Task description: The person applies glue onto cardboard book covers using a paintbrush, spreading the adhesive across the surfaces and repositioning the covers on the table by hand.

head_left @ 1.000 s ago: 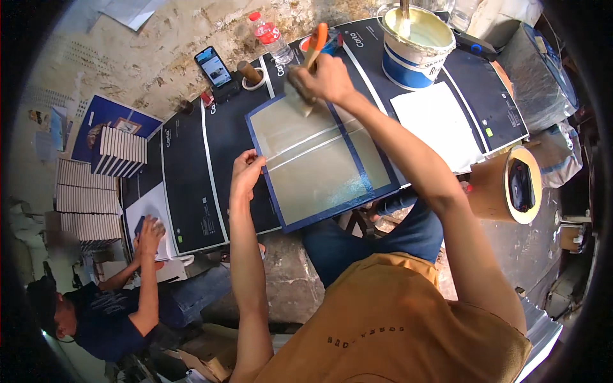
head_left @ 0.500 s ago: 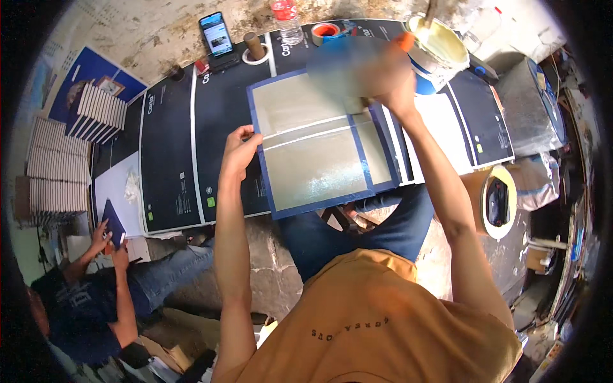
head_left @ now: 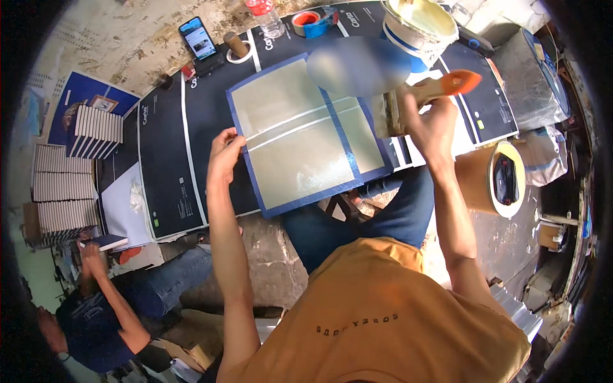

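An open book cover (head_left: 303,172) of grey-beige boards with dark blue edges lies before me on the table. Its lower board has a wet shine, and two pale strips cross its middle. My left hand (head_left: 223,159) pinches the cover's left edge between thumb and fingers. Over the cover's right side, my right hand (head_left: 434,127) grips a wide flat brush (head_left: 461,83) with an orange handle, bristles pointing left. A blurred patch hides the cover's upper right corner. Behind the brush stands a white bucket (head_left: 418,45) with pale, creamy contents.
At the back are a phone (head_left: 198,41), tape rolls (head_left: 306,22) and a plastic bottle (head_left: 265,19). Stacked books (head_left: 62,185) stand far left, near a co-worker (head_left: 96,319) handling a dark book (head_left: 105,242). A brown tub (head_left: 488,179) stands at my right.
My right hand has drawn the brush rightward and nearer to me, away from the cover's upper part. My left hand keeps the edge. The co-worker's book has tipped flatter and moved nearer.
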A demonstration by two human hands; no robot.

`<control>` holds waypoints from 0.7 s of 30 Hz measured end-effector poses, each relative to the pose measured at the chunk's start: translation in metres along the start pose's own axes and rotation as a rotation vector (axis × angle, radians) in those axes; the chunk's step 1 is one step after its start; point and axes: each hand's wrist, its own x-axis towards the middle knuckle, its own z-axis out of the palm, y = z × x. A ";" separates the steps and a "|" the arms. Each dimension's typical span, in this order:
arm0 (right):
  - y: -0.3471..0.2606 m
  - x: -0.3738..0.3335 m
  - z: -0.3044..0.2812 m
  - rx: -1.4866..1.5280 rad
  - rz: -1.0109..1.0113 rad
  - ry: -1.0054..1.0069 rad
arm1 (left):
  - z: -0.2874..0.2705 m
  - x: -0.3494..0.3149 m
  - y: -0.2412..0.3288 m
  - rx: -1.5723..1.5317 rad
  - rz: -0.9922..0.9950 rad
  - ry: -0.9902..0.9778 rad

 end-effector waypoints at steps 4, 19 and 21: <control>-0.029 -0.028 0.000 0.273 -0.003 0.000 | -0.010 -0.008 -0.001 -0.043 -0.008 -0.017; 0.152 -0.068 -0.208 -0.035 0.074 0.202 | -0.031 -0.009 -0.003 -0.070 0.010 0.018; 0.183 -0.073 -0.247 -0.164 0.287 0.337 | -0.065 -0.004 -0.013 -0.077 -0.078 0.006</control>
